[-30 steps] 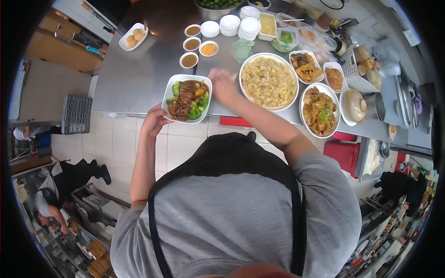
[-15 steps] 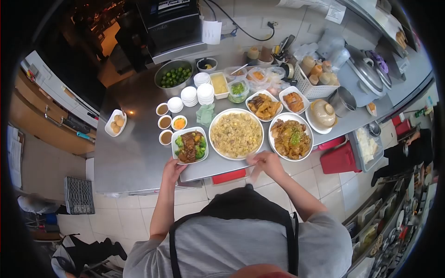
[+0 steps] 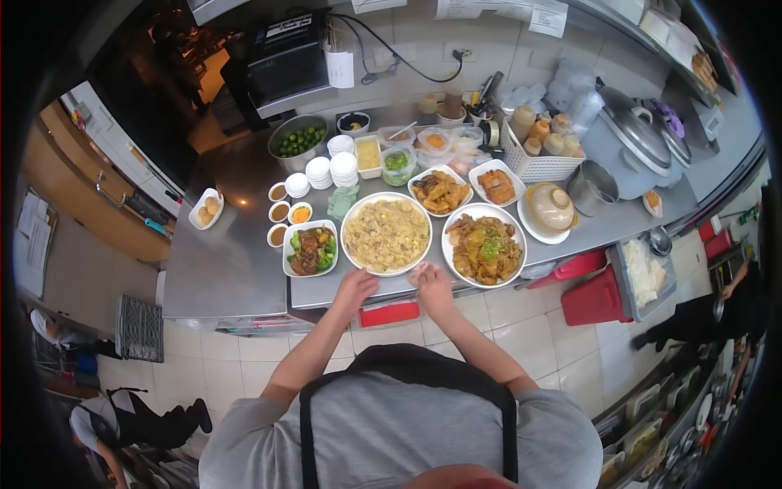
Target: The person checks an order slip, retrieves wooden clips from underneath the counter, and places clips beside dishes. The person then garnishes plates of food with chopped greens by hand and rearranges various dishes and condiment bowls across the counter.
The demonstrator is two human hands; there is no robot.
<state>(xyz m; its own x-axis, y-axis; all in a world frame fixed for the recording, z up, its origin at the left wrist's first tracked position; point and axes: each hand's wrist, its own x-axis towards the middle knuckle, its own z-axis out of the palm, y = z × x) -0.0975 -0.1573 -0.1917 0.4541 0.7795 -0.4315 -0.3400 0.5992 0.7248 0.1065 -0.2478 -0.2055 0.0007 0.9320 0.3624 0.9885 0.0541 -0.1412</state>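
Note:
In the head view, a round white plate of fried rice [image 3: 386,234] lies on the steel counter in front of me. My left hand [image 3: 357,290] is at its near left rim, fingers bent against the edge. With my right hand [image 3: 433,292] I pinch a pale crumpled wipe [image 3: 417,273] at the near right rim. Left of the rice stands a square white bowl of braised meat and broccoli [image 3: 311,251]. Close to my right hand is a round plate of meat with chopped green onion [image 3: 485,249].
Sauce cups [image 3: 278,212], stacked white dishes [image 3: 320,172], a green cloth [image 3: 342,201] and a bowl of green limes [image 3: 298,143] stand behind. A lidded clay pot [image 3: 551,206] and a bottle basket [image 3: 544,165] are at the right. Other people work at both sides.
My left hand has left the square bowl and moved right to the rice plate. My right hand has come in to that plate's near rim with the wipe. The camera view has shifted.

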